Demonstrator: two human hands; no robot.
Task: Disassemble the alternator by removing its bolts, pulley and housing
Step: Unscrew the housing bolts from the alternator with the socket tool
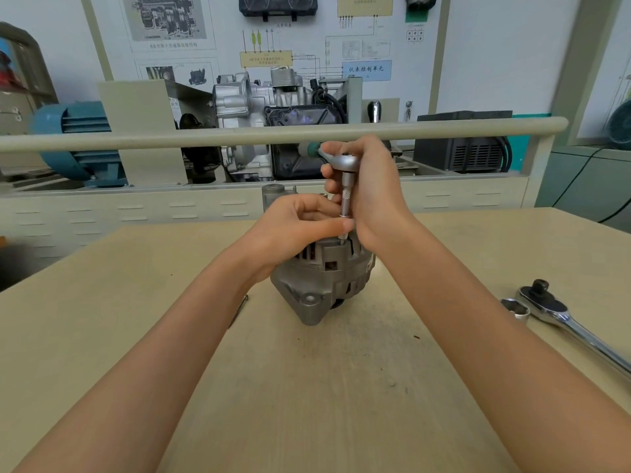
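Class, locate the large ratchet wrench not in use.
In the head view, the large ratchet wrench lies on the table, right of the alternator.

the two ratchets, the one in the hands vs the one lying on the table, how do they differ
The small ratchet is held up over the alternator, a thin extension running down from its head; the large ratchet lies flat on the table, untouched. The small one has a green-tipped handle; the large one's handle is bare chrome and longer. The large one's square drive sits empty. Both are shiny metal with rounded heads.
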